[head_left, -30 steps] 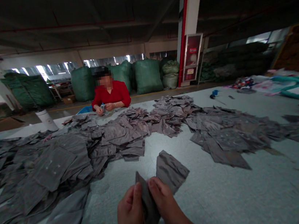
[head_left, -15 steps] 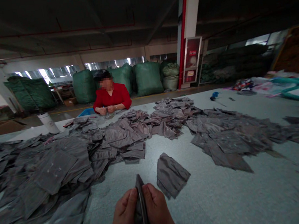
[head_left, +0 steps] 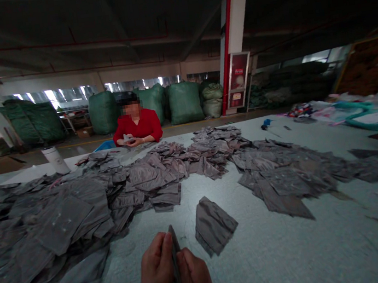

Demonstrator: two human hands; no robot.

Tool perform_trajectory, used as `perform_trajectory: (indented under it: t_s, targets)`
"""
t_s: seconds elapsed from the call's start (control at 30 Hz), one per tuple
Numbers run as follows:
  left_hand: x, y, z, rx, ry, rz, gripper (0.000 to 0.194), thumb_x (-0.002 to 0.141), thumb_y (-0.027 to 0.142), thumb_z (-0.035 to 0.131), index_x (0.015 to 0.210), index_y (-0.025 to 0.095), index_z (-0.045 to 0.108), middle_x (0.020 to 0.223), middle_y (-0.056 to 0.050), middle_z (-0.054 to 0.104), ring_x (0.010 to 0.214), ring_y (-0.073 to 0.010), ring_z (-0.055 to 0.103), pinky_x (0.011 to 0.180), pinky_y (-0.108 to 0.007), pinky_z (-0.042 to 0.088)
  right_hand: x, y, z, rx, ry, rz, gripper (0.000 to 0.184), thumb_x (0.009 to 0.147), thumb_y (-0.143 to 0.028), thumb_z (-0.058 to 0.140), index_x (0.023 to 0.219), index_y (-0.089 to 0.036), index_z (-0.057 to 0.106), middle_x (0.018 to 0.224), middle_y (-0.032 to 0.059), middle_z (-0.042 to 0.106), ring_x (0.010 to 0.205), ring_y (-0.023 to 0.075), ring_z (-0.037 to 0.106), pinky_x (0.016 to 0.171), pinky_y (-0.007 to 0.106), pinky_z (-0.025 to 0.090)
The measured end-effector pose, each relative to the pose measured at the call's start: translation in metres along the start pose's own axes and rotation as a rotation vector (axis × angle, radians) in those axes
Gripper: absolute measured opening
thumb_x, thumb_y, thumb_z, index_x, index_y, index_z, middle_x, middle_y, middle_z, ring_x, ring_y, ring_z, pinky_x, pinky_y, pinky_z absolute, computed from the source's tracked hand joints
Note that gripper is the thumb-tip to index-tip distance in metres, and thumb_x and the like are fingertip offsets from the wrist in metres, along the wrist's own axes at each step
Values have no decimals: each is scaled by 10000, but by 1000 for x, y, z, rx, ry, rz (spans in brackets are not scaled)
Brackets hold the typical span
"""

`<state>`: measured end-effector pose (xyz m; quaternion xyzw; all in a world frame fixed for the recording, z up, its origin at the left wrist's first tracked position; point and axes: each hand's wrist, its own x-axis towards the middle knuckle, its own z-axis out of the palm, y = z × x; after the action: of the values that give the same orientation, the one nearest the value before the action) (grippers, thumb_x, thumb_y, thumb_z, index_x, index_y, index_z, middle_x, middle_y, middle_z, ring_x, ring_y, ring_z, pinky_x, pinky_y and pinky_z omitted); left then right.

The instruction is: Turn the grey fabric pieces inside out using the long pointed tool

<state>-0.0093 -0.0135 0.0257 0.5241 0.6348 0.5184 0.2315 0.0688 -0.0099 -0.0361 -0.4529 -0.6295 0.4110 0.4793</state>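
- Pale work table beneath us: a grey fabric piece stands edge-on above it, held up between our hands, seemingly to keep it off the table.
- Our left hand and right hand both grip it, closed from either side.
- A single grey piece lies just beyond, apart from the heaps, within easy reach.
- Heaped grey fabric pieces spread across the table; past them sits a co-worker in red, green bales behind.

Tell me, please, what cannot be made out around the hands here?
Grey fabric piece between the hands: edge-on, partly behind the left hand and right hand, bottom cut off by the head view's edge.
Item in the seated co-worker's hands: too small to identify.
Marks on the piled grey pieces: too blurred to read.
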Motion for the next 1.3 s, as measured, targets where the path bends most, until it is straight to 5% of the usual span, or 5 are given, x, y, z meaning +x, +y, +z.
perform_trajectory:
  t_s: [0.27, 0.57, 0.93, 1.1, 1.3]
  targets:
    - [-4, -19, 15, -594, 22, -368, 392, 550, 526, 650, 671, 169, 543, 556, 47, 501, 524, -104, 467, 495, -197, 407, 18, -25, -24, 76, -126, -66, 400, 871, -438, 308, 597, -170, 419, 555, -18, 441, 533, 99, 413, 502, 204, 309]
    - [1, -3, -5, 12, -49, -100, 306, 704, 472, 519, 610, 183, 551, 534, 31, 511, 561, -125, 480, 514, -189, 377, 8, -8, 7, 490, -79, 114, 465, 805, -583, 325, 642, -164, 442, 581, -16, 405, 553, 108, 379, 505, 213, 354]
    - [-6, -8, -5, -159, -92, -140, 331, 763, 501, 413, 651, 201, 499, 592, 35, 479, 572, -124, 458, 532, -207, 408, 5, -8, -23, 350, -199, 45, 356, 844, -455, 393, 638, -166, 422, 573, -38, 373, 528, 85, 343, 450, 181, 294]
    - [11, 11, -5, 8, -183, -54, 305, 748, 463, 445, 639, 190, 528, 585, 26, 500, 585, -134, 489, 552, -216, 396, -1, -10, -11, 331, -114, 66, 409, 846, -500, 344, 640, -163, 449, 566, -33, 400, 535, 92, 368, 477, 187, 323]
    - [7, 0, 3, 60, -133, -15, 305, 759, 448, 426, 635, 189, 527, 591, 17, 524, 590, -142, 506, 559, -224, 397, -5, -3, 0, 344, -44, 78, 481, 795, -601, 339, 613, -169, 447, 564, -22, 419, 548, 104, 383, 487, 201, 328]
